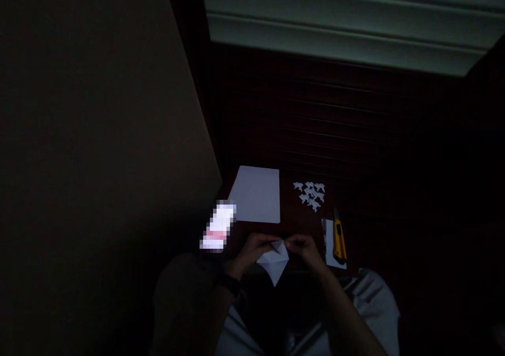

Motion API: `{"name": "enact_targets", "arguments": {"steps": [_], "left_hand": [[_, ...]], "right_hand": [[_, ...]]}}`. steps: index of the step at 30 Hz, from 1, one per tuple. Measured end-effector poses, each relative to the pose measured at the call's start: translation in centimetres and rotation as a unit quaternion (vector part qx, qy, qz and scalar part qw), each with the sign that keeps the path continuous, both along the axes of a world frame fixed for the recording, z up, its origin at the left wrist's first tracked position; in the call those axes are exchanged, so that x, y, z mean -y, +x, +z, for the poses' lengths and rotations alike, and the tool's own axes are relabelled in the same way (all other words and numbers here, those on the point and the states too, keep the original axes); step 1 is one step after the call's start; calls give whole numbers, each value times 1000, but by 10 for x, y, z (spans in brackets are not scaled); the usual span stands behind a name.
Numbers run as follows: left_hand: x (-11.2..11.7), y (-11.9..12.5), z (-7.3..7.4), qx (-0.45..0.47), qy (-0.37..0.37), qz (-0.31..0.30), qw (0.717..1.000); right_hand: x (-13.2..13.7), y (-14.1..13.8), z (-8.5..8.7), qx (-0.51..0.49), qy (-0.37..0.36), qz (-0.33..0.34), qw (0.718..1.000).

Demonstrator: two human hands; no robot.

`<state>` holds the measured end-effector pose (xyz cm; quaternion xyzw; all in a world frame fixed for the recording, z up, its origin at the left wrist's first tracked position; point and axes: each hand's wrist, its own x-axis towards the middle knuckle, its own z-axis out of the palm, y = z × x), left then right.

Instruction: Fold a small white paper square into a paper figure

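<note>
Between my hands is a folded piece of white paper (275,264), with creases across it and a point hanging down at the table's near edge. My left hand (258,244) is closed on its upper left side, the thumb and fingers pressed to the paper. At the top right corner, my right hand (303,245) pinches the paper near its tip. Dim light hides the finer folds and some of the fingertips.
A stack of white paper (256,195) lies at the back left of the dark table. Several small folded paper figures (311,194) are heaped at the back right. A yellow utility knife (338,240) rests on small white sheets (329,248). At the left glows a blurred phone (219,225).
</note>
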<state>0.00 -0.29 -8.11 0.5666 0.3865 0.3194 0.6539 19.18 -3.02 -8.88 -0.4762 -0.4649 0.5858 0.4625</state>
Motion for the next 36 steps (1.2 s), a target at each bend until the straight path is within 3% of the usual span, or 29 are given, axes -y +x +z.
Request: {"name": "enact_targets", "arguments": {"steps": [6, 12, 19, 23, 36], "left_hand": [[0, 2, 0, -10, 17, 2, 1000], [1, 5, -8, -29, 36, 42, 998], [0, 4, -4, -17, 50, 24, 998], [-1, 2, -5, -26, 45, 27, 998], [-2, 7, -19, -18, 84, 80, 993]], "right_hand": [[-3, 0, -1, 35, 21, 2, 999], [0, -3, -2, 53, 10, -4, 999], [-3, -5, -12, 64, -4, -35, 997], [-3, -5, -9, 62, 22, -54, 996], [2, -5, 4, 121, 35, -11, 992]]}}
